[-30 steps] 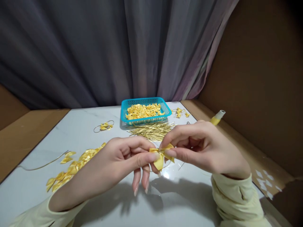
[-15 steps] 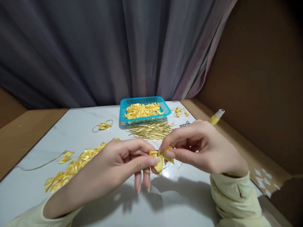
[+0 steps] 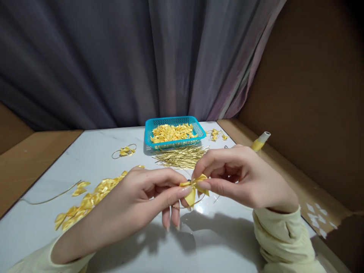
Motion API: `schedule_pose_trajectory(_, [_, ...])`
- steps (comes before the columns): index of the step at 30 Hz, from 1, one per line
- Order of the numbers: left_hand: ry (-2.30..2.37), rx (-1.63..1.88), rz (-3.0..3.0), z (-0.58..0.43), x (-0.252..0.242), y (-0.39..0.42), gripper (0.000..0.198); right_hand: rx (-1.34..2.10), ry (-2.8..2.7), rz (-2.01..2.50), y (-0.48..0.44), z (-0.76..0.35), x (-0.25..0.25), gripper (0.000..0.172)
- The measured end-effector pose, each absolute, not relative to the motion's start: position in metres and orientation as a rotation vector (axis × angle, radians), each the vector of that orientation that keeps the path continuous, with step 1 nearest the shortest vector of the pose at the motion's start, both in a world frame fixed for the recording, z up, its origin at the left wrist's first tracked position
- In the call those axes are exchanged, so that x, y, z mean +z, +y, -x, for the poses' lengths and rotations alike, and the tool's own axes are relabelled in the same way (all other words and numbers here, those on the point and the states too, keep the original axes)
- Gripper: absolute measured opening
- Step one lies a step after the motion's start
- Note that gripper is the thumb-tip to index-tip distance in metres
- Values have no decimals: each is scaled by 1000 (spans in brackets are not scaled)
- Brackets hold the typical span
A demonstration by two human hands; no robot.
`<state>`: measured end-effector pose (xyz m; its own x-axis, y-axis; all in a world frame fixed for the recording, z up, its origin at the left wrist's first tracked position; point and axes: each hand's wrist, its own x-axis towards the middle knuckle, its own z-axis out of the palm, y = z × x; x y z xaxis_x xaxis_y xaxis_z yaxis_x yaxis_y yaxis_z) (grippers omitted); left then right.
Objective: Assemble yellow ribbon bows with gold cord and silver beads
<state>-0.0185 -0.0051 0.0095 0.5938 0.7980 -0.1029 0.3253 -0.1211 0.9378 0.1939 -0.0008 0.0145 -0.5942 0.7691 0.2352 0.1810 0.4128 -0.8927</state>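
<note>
Between my two hands is a yellow ribbon bow (image 3: pixel 190 198), held above the white table. My left hand (image 3: pixel 155 191) pinches its left side between thumb and forefinger, the other fingers hanging below. With thumb and forefinger, my right hand (image 3: pixel 236 176) grips the bow's right loop near the knot. A thin gold wire (image 3: pixel 184 207) curves beneath the bow, partly hidden by my fingers. Something small and dark shows at the bow's centre, too small to make out. Past my hands lies a heap of gold twist ties (image 3: pixel 182 157).
A blue basket (image 3: pixel 175 145) of yellow bows stands at the back. Loose bows (image 3: pixel 88 203) lie left beside a gold wire (image 3: pixel 51 200). A bow on a wire ring (image 3: pixel 125 151) sits farther back. A yellow-and-white tube (image 3: pixel 260 142) rises behind my right hand; white paper bits (image 3: pixel 317 220) lie right.
The bow has turned slightly between my fingers, showing more of its knot and right loop. Both hands keep nearly the same place and grip.
</note>
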Motion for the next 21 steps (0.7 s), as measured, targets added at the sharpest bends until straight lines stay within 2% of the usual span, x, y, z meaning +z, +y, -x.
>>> schedule_pose_trajectory(7, [910,500,-1644,19,11,-5,16,1071,-2098,832,-3,-196,16,5])
schedule_pose_trajectory(17, [914,512,-1594,18,13,-5,15,1123,-2094,849,-2,-198,15,4])
schedule_pose_trajectory(21, [920,602,-1599,20,13,-2,12,1047,-1917,936,-4,-206,17,13])
